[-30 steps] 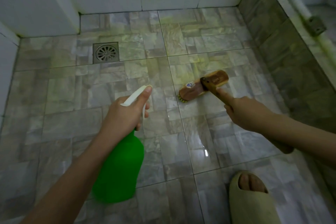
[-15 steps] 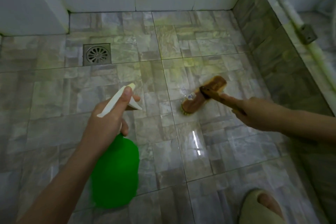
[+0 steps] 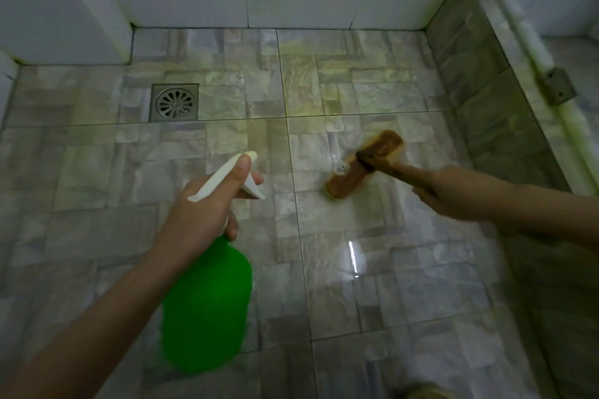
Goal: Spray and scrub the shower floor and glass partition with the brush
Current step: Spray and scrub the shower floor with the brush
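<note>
The left hand (image 3: 207,204) gripped the neck of a green spray bottle (image 3: 207,308), its forearm coming up from the near left corner of the view. The thumb lay straight along the top of the white trigger head (image 3: 227,176), and the fingers were curled round beneath it, one of them at the trigger. The bottle hung below the hand, above the shower floor (image 3: 97,172), with its nozzle aimed towards the floor's far edge. The right hand (image 3: 453,191) reached in from the right edge, well apart from the left, and was clamped round the wooden handle of the brush (image 3: 359,168), with the forefinger stretched out along the handle towards the head. The brush head lay bristles down on the tiles in the right half of the floor, set at a slant, near the raised tiled kerb (image 3: 486,91) along the floor's right edge; it was blurred. A square metal drain (image 3: 174,103) sat towards the far left corner of the floor. A metal bracket (image 3: 559,87) was fixed on top of the kerb. The tiles nearer than the brush shone wet.
</note>
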